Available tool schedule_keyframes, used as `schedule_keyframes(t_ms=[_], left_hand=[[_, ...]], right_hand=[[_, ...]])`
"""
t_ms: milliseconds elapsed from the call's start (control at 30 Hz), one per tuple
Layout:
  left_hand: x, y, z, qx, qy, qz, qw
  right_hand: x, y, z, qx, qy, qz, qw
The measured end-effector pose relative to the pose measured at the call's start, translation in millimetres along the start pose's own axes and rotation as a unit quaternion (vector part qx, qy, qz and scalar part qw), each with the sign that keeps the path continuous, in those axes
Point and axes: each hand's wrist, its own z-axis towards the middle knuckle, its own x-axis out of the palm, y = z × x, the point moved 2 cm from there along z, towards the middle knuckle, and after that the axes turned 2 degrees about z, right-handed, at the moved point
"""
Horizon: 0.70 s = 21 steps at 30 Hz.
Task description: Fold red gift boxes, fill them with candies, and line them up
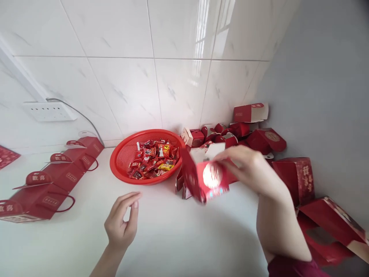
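Where the head camera looks: a white table (pixel 161 242) set against a tiled wall (pixel 123 84).
Right hand (pixel 252 165): thumb and fingers pinched on the upper edge of a red box, forearm reaching in from the lower right.
Red box (pixel 211 177): right of the basket, tilted, its flaps spread, a pale round emblem facing the camera, slightly blurred.
Left hand (pixel 122 219): over the table in front of the basket, free, fingers loosely curled, thumb and forefinger spaced around a gap.
Basket (pixel 115 163): orange-red, holding small wrapped packets (pixel 151 163), mostly red.
Handled boxes (pixel 60 175): a row at the left, angled back toward the wall.
Loose boxes (pixel 292 179): heaped along the right side.
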Motion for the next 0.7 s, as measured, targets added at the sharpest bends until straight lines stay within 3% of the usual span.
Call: schedule_keyframes(t_ms=[100,200,267,300,367,500,600,700], left_hand=[[23.2,-3,-18,0.046,0.12,-0.011,0.992],[51.2,-16,-31,0.024,0.292,-0.013,0.956],[67.7,-23,-37,-0.005,0.37,-0.004,0.929],[74.7,-25,-40,-0.013,0.393,0.002,0.919],[86.3,-27,-43,-0.014,0.414,0.015,0.91],[103.5,-27,-48,0.0,0.422,0.017,0.907],[115.6,-26,-51,-0.018,0.425,0.023,0.905],[128.5,-19,-52,-0.054,0.428,0.04,0.902]], right_hand=[[-20,-44,31,0.141,-0.142,-0.098,0.975],[-17,-97,62,0.191,-0.153,-0.122,0.962],[-16,-136,76,0.225,-0.174,-0.116,0.952],[-16,-156,80,0.276,-0.183,-0.123,0.936],[-18,-192,82,0.371,-0.184,-0.134,0.9],[-21,-237,80,0.463,-0.149,-0.123,0.865],[-20,-248,81,0.477,-0.131,-0.112,0.862],[-25,-239,87,0.43,-0.164,-0.117,0.88]])
